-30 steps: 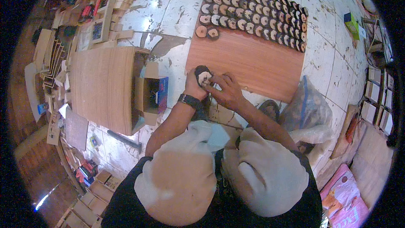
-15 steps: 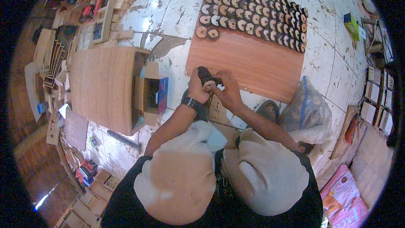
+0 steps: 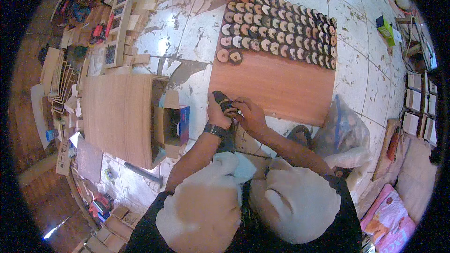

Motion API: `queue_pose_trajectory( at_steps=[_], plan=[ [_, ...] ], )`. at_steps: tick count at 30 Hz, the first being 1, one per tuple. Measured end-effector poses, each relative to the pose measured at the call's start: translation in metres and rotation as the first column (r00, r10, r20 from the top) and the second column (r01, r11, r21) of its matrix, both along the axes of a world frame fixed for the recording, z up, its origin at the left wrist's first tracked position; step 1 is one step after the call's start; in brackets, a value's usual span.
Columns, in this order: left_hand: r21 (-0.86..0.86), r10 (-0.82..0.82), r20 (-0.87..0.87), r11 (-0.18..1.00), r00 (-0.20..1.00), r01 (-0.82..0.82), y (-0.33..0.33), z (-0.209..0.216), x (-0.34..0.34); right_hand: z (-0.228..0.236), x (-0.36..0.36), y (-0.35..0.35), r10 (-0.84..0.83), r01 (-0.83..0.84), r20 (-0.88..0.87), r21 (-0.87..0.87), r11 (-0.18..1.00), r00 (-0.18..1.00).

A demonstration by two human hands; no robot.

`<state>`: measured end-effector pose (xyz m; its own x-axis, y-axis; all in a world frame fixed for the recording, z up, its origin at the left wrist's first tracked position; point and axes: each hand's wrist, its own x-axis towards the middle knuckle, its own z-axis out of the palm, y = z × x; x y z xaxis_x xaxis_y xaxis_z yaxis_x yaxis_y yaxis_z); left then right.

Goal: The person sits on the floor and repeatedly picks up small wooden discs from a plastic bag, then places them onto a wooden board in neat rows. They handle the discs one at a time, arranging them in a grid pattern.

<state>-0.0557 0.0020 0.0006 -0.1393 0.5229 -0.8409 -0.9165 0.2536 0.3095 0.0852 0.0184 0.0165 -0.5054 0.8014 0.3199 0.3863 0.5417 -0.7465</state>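
Just past my knees, in front of the near edge of a reddish-brown board [image 3: 276,86], both hands meet on one object. My left hand [image 3: 217,116], with a dark watch on its wrist, is closed around a small dark rounded piece [image 3: 222,98] with a tan band. The fingers of my right hand [image 3: 252,117] are bent and pinch at the piece's right side; they hide part of it, and its exact kind does not show. On the board's far half lie rows of round discs [image 3: 272,33], pale and tan with dark rims, overlapping closely.
To the left stand a wooden box [image 3: 117,112] and an open cardboard carton [image 3: 172,98]. A dark bar [image 3: 143,173] lies on the tiles. At right are a translucent plastic sack [image 3: 344,129], a pink package [image 3: 386,220] and a green box [image 3: 385,30].
The view has tilted, so the board and discs appear lower. My hands still hold the dark piece, which is turned so its tan band shows; the right fingers have shifted on it.
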Motion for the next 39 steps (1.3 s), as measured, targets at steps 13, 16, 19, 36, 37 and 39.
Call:
queue_pose_trajectory(
  at_steps=[13,16,19,36,37,39],
  plan=[
    [0.12,-0.019,-0.069,0.992,0.997,0.027,0.021,-0.01,0.002,0.003,-0.004,0.024,0.068,-0.065,0.016,-0.124,0.99,0.998],
    [0.099,-0.03,-0.204,0.994,0.978,0.051,0.027,-0.002,0.001,0.002,-0.005,0.019,0.038,-0.043,0.04,0.133,0.99,0.998],
    [0.047,0.001,-0.201,0.999,0.98,0.008,0.033,0.001,0.001,0.003,-0.003,0.016,0.021,-0.034,0.106,0.119,0.992,0.994],
    [0.155,-0.242,-0.403,0.932,0.883,0.327,0.094,-0.033,-0.04,-0.089,-0.017,0.149,-0.549,0.542,0.114,-0.415,0.731,0.828],
    [0.17,-0.236,-0.394,0.931,0.888,0.323,0.095,-0.033,-0.039,-0.088,-0.019,0.147,-0.563,0.553,0.108,-0.408,0.727,0.82],
    [0.18,-0.218,-0.351,0.939,0.911,0.294,0.097,-0.033,-0.037,-0.084,-0.021,0.144,-0.579,0.574,0.112,-0.375,0.728,0.808]
  ],
)
